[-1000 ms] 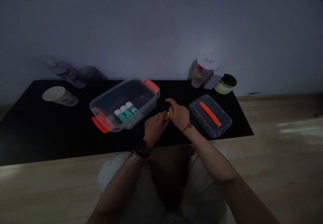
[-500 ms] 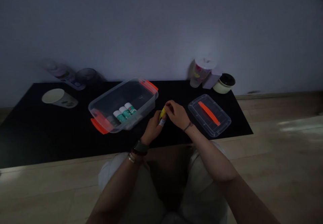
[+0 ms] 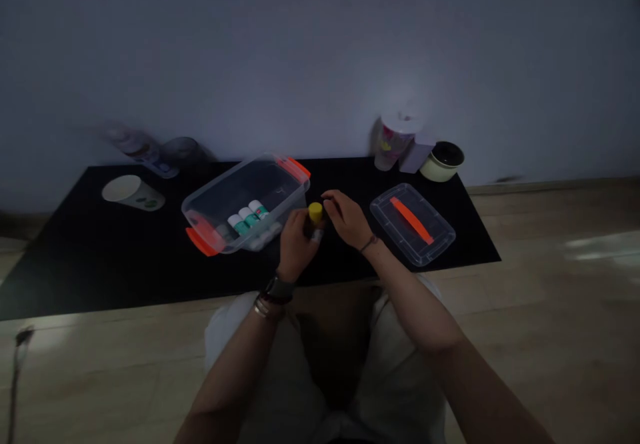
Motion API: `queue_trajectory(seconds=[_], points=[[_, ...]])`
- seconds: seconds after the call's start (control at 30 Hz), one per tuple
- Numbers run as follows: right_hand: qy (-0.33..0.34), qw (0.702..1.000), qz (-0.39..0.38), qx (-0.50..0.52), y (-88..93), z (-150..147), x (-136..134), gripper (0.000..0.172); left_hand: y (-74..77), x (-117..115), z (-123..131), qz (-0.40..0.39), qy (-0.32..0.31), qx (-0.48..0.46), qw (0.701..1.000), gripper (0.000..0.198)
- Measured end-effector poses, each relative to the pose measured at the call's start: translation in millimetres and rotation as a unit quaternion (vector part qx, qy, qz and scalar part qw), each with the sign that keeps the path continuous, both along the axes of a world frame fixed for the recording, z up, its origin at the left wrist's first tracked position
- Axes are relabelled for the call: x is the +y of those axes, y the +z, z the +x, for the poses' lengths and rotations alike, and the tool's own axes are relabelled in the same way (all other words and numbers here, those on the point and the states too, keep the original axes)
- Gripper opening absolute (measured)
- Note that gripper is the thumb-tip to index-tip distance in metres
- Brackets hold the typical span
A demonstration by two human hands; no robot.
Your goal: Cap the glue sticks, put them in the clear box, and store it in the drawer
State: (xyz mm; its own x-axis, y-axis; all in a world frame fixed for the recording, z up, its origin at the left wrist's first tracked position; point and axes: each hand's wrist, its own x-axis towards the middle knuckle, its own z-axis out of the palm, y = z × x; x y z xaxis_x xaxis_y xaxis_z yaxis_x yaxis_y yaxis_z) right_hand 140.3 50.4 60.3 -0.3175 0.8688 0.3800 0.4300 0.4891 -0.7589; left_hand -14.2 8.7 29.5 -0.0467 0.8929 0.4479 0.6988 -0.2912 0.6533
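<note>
My left hand (image 3: 296,247) is closed around a small yellow-capped tube (image 3: 315,213), held upright with the yellow end on top and a whitish part below. Just to its right, my right hand (image 3: 347,221) has its fingers stretched out and slightly bent, with nothing in them. The fingertips are close to the yellow cap but seem apart from it. Left of my hands stands a clear plastic box (image 3: 227,191) with orange latches. Inside it lie three glue sticks (image 3: 249,216) with white caps and green labels, side by side.
A clear lid (image 3: 433,226) with an orange handle lies to the right on the black table (image 3: 165,264). Behind it stand a patterned cup (image 3: 390,144), a pale box (image 3: 417,155) and a cream pot (image 3: 440,164). A paper cup (image 3: 133,193), bottle (image 3: 140,149) and dark round container (image 3: 185,151) are left.
The yellow-capped tube has turned from tilted to upright in my left hand. My right hand has let go of it, its fingers now apart from the cap. The view has shifted slightly.
</note>
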Motion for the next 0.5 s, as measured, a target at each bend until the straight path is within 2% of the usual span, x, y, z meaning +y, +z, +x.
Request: queue_trajectory(seconds=[0.07,0.13,0.23,0.33,0.4,0.5], points=[[-0.009,1.000,0.004,0.004,2.5,2.6,-0.4,0.032,11.4,2.7,-6.2,0.028,0.052,-0.022,0.998,0.022],[-0.014,1.000,0.006,-0.006,4.2,4.5,-0.9,0.034,25.2,7.0,-15.9,0.052,0.091,-0.063,0.992,0.036],[-0.019,0.999,0.009,-0.044,5.6,5.5,-1.4,0.033,49.0,15.6,-34.8,0.071,0.122,-0.094,0.985,0.062],[-0.020,0.996,0.010,-0.088,6.6,5.6,-1.5,0.033,69.6,29.6,-55.4,0.075,0.125,-0.053,0.988,0.063],[-0.019,0.994,0.013,-0.108,7.1,5.7,-1.2,0.033,75.9,43.4,-67.8,0.043,0.105,-0.014,0.993,0.057],[-0.022,0.990,0.018,-0.135,7.5,5.7,-0.7,0.034,71.3,67.8,-82.6,-0.073,0.111,0.033,0.991,0.056]])
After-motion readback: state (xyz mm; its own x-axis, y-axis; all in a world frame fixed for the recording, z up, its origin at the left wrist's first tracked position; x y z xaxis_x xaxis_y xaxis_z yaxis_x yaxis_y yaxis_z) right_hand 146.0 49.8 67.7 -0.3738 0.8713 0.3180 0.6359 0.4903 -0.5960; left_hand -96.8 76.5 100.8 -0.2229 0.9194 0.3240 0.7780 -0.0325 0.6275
